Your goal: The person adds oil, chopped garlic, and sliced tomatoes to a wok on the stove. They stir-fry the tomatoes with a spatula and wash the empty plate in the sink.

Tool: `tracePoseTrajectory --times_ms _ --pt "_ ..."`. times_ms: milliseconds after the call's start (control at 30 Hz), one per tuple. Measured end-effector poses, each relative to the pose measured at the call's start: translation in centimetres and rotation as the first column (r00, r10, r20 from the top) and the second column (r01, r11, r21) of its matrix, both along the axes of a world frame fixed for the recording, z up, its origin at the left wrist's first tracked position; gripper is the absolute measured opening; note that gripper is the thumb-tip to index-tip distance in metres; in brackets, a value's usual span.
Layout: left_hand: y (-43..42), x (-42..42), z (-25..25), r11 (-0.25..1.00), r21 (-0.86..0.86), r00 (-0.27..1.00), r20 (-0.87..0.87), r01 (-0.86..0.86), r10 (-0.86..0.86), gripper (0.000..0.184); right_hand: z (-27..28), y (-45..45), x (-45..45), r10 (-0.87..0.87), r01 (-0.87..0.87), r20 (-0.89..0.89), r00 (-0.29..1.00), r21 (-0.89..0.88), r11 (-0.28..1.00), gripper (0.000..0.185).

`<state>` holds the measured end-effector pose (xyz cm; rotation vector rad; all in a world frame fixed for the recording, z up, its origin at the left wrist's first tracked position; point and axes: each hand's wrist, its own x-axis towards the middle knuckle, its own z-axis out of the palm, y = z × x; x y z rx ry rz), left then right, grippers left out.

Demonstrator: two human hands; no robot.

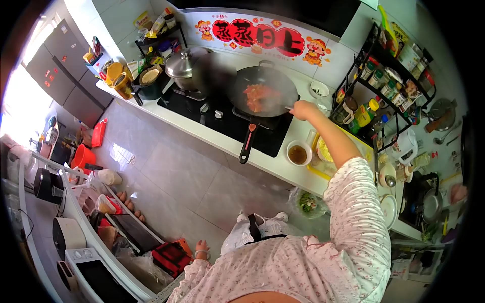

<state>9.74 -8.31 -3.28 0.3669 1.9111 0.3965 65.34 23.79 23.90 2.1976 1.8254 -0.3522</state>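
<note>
My right hand [302, 110] is closed around the handle of a utensil whose far end reaches into the wok [241, 87]; most of the utensil is hard to make out. Red food pieces [256, 97] lie in the wok, with a haze of steam over them. The wok sits on the black stove, and its long handle [247, 144] points toward me over the counter edge. Low at my side, away from the counter, my left hand [201, 248] hangs with its fingers apart and nothing in it.
A lidded steel pot [182, 65] stands left of the wok, partly behind a dark blur. Right of the stove are a bowl of brown liquid [299, 153], a yellow tray [323, 174] and a spice rack [384, 91]. A bag of greens [307, 203] is below the counter edge.
</note>
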Motion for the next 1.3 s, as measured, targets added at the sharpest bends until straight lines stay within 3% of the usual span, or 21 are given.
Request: tracePoseTrajectory --times_ms 233,367,567,600,667,700,767,833,867,933,967,1033,1067,1133,1200,1267,1300 --pt "1.3 1.6 4.1 1.0 -0.028 0.999 0.034 -0.01 0.011 0.038 -1.5 -1.3 1.1 -0.089 0.087 0.014 0.996 0.097 0.991 0.028" --pt "1.1 1.2 5.8 0.992 -0.113 0.998 0.029 0.052 -0.049 0.044 -0.6 -3.5 -0.7 -0.106 0.12 -0.079 0.991 0.206 0.971 0.029" --pt "2.0 -2.5 3.1 0.938 0.1 0.897 0.276 0.331 -0.346 0.053 -1.7 -4.7 -3.2 -0.23 0.261 -0.19 0.954 0.161 0.952 0.034" --pt "3.1 -2.9 2.1 0.781 0.218 0.762 0.183 0.585 -0.621 0.05 -1.5 -4.8 -3.7 -0.254 0.288 -0.226 0.94 0.134 0.948 0.038" --pt "5.0 -3.1 1.5 0.493 0.293 0.493 0.077 0.819 -0.866 0.047 -2.2 -5.5 -4.1 -0.222 0.327 -0.36 0.906 0.266 0.907 0.043" --pt "6.2 -2.3 1.4 0.525 0.198 0.521 0.077 0.828 -0.85 0.045 -1.3 -6.4 -4.5 -0.235 0.362 -0.399 0.886 0.282 0.888 0.043" --pt "9.2 2.2 1.8 0.574 0.019 0.573 0.041 0.818 -0.818 0.042 0.2 -9.8 -4.8 -0.255 0.452 -0.486 0.836 0.346 0.822 0.04" --pt "11.1 7.6 2.3 0.595 -0.099 0.597 -0.01 0.797 -0.802 0.039 0.1 -14.8 -4.7 -0.142 0.481 -0.551 0.822 0.54 0.69 0.037" --pt "11.8 10.3 2.7 0.592 -0.135 0.594 -0.028 0.794 -0.804 0.039 -1.4 -17.2 -4.4 -0.11 0.512 -0.601 0.792 0.555 0.656 0.034" --pt "12.1 15.6 5.2 0.34 0.0 0.339 -0.03 0.941 -0.94 0.035 0.8 -24.1 -4.4 -0.176 0.573 -0.789 0.589 0.254 0.779 0.025" --pt "11.9 18.1 6.7 0.201 0.066 0.204 -0.044 0.977 -0.978 0.033 -4.5 -27.4 -4.1 -0.102 0.558 -0.715 0.691 0.439 0.705 0.022" --pt "10.6 23.5 8.0 -0.047 0.214 -0.027 -0.098 0.976 -0.995 0.03 -8.4 -35.4 -3.5 -0.151 0.592 -0.746 0.649 0.371 0.715 0.019" --pt "9.7 26.2 8.2 -0.148 0.296 -0.111 -0.138 0.944 -0.984 0.029 -9.4 -39.8 -3.4 -0.295 0.664 -0.754 0.586 0.238 0.709 0.019" --pt "6.6 32.8 9.3 -0.195 0.483 -0.163 -0.109 0.853 -0.981 0.026 -12.8 -48.5 -2.7 -0.393 0.69 -0.709 0.586 0.182 0.7 0.019" --pt "1.6 40.2 12.9 -0.157 0.607 -0.211 0.018 0.779 -0.977 0.024 -13.2 -56.2 -2.6 -0.469 0.761 -0.721 0.51 0.125 0.636 0.021" --pt "-3.4 48.0 13.4 -0.059 0.613 -0.245 0.224 0.788 -0.943 0.025 -13.1 -63.1 -1.2 -0.522 0.805 -0.725 0.449 0.075 0.589 0.024" --pt "-5.6 51.4 13.3 0.038 0.582 -0.215 0.36 0.812 -0.908 0.026 -12.4 -66.0 -0.8 -0.576 0.898 -0.769 0.278 -0.004 0.439 0.024"
